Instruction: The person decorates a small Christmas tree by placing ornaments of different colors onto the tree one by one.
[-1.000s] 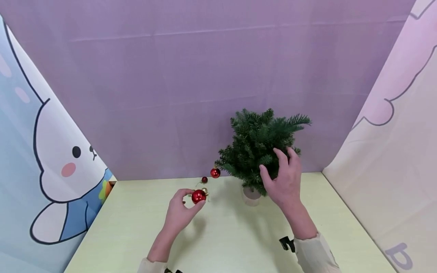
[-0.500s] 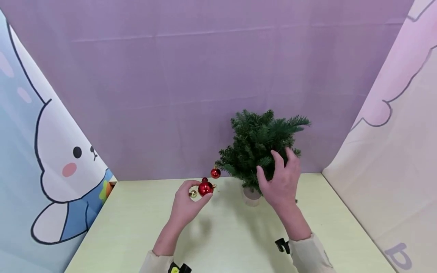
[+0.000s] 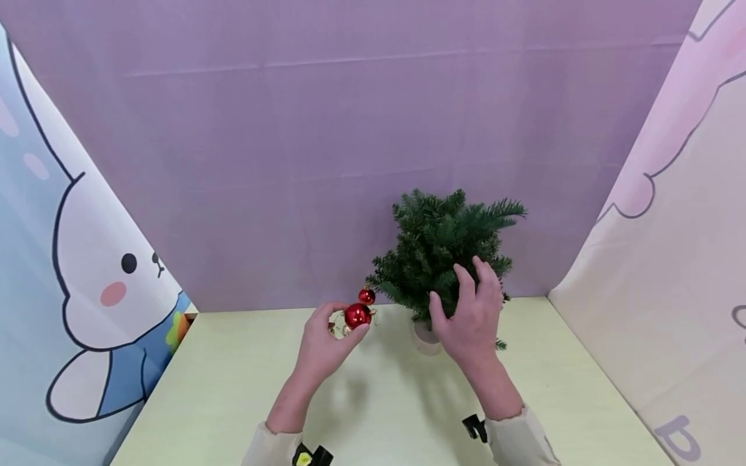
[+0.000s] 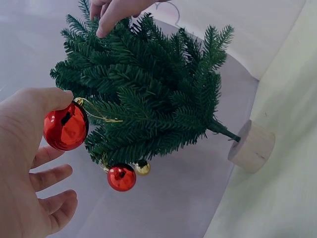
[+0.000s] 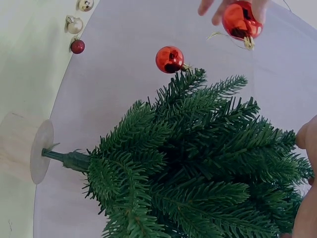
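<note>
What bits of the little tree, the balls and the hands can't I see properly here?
Head view: part of the tree, hidden behind the right hand.
Left wrist view: the rest of the left hand, cut off by the left edge.
Right wrist view: part of a gold ball, cut off by the top edge.

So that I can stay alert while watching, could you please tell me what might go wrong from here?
The glossy red bauble might slip from the left hand, which pinches its smooth surface. Its dangling gold loop could snag on the artificial fir tree. The hanging red bauble, at an outer branch tip, could get knocked off.
</note>
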The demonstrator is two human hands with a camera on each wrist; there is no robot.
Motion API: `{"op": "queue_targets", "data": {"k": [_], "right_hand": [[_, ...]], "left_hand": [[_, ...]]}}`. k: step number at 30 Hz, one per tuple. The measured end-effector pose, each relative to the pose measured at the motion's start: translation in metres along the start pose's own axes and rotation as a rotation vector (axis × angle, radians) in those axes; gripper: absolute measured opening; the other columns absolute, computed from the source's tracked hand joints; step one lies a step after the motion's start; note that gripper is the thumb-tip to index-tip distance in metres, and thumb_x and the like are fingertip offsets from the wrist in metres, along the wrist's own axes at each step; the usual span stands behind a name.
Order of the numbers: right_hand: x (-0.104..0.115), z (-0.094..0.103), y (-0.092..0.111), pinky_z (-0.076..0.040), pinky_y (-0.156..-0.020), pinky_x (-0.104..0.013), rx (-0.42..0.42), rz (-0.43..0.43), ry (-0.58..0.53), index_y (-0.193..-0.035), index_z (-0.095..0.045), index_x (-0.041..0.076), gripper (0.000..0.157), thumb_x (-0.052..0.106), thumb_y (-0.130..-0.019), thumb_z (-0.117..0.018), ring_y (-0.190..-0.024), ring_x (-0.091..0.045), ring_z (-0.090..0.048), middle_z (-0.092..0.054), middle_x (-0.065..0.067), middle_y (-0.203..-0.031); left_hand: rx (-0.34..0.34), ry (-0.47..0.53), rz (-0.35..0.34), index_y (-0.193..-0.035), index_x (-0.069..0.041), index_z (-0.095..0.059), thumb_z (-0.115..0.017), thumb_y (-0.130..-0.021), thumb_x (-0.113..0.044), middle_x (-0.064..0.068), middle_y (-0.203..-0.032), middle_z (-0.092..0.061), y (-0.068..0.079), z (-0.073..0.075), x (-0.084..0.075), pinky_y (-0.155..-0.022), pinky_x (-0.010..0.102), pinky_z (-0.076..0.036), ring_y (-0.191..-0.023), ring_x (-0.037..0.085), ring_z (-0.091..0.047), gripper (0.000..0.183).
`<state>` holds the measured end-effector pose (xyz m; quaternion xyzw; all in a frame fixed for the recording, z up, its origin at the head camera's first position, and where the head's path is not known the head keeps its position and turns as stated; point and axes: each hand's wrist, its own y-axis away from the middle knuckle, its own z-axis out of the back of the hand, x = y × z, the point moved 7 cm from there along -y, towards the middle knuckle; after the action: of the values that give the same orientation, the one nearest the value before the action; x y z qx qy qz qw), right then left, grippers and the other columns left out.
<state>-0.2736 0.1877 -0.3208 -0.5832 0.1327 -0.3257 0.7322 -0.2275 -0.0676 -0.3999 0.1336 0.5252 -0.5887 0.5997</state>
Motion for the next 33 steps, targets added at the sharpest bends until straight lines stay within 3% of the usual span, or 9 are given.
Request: {"op": "queue_targets", "data": {"k": [8,16,18,22,23,25,29,33], "right_hand": [[0.011,-0.004,0.002,-0.03,-0.099,-0.064,0.051,0.017,-0.01,-0.132,-0.05,-0.001,0.058,0.026,-0.084,-0.067,-0.127,-0.047,-0.039,-0.047,-0.025,-0.136],[0.02,-0.001,0.001,-0.03,-0.096,-0.065,0.022,0.039,0.008,-0.133,-0.052,0.002,0.058,0.026,-0.083,-0.066,-0.128,-0.046,-0.038,-0.049,-0.025,-0.135],[0.031,0.005,-0.001,-0.033,-0.095,-0.064,-0.05,0.112,0.011,-0.126,-0.057,0.001,0.048,0.026,-0.085,-0.065,-0.123,-0.047,-0.043,-0.052,-0.025,-0.13],[0.063,0.013,-0.001,-0.045,-0.087,-0.056,-0.169,0.343,-0.019,-0.103,-0.067,-0.001,0.027,0.021,-0.088,-0.063,-0.102,-0.045,-0.059,-0.065,-0.022,-0.109],[0.071,0.012,0.0,-0.048,-0.085,-0.053,-0.156,0.386,-0.033,-0.099,-0.068,0.0,0.023,0.019,-0.088,-0.063,-0.097,-0.043,-0.061,-0.066,-0.02,-0.103],[0.08,0.005,0.001,-0.052,-0.08,-0.049,-0.054,0.41,-0.066,-0.097,-0.07,0.002,0.02,0.018,-0.087,-0.064,-0.092,-0.038,-0.064,-0.068,-0.016,-0.098],[0.085,-0.012,0.002,-0.051,-0.078,-0.047,0.13,0.34,-0.001,-0.1,-0.07,0.006,0.026,0.027,-0.084,-0.072,-0.095,-0.033,-0.061,-0.068,-0.011,-0.098],[0.084,-0.021,0.0,-0.048,-0.076,-0.048,0.135,0.298,0.113,-0.097,-0.071,0.009,0.036,0.036,-0.075,-0.082,-0.095,-0.032,-0.06,-0.068,-0.008,-0.096]], "left_hand": [[0.018,0.014,0.012,-0.112,-0.016,-0.065,-0.081,-0.078,-0.041,-0.005,-0.111,-0.061,-0.006,0.004,-0.007,-0.077,0.042,-0.048,-0.108,0.021,-0.054,0.045],[0.033,0.043,0.021,-0.114,-0.016,-0.064,-0.081,-0.078,-0.042,-0.005,-0.113,-0.06,-0.017,0.006,-0.017,-0.078,0.042,-0.05,-0.109,0.017,-0.052,0.047],[0.04,0.057,0.015,-0.114,-0.017,-0.064,-0.081,-0.079,-0.041,-0.005,-0.112,-0.059,-0.019,0.004,-0.019,-0.076,0.041,-0.051,-0.105,0.018,-0.054,0.046],[0.052,0.098,-0.019,-0.113,-0.018,-0.064,-0.08,-0.079,-0.04,-0.005,-0.11,-0.058,-0.024,-0.001,-0.025,-0.072,0.036,-0.054,-0.101,0.02,-0.055,0.044],[0.052,0.1,-0.028,-0.114,-0.018,-0.064,-0.08,-0.08,-0.04,-0.005,-0.11,-0.058,-0.025,-0.002,-0.026,-0.071,0.033,-0.053,-0.098,0.02,-0.055,0.043],[0.053,0.108,-0.037,-0.113,-0.018,-0.064,-0.079,-0.08,-0.04,-0.005,-0.11,-0.058,-0.026,-0.002,-0.029,-0.07,0.033,-0.053,-0.096,0.02,-0.055,0.043],[0.049,0.104,-0.061,-0.113,-0.018,-0.064,-0.079,-0.081,-0.04,-0.005,-0.109,-0.058,-0.028,0.001,-0.035,-0.069,0.037,-0.052,-0.091,0.016,-0.054,0.042],[0.047,0.1,-0.106,-0.112,-0.017,-0.065,-0.078,-0.082,-0.04,-0.006,-0.109,-0.059,-0.027,0.006,-0.046,-0.076,0.039,-0.051,-0.096,0.013,-0.054,0.04]]}}
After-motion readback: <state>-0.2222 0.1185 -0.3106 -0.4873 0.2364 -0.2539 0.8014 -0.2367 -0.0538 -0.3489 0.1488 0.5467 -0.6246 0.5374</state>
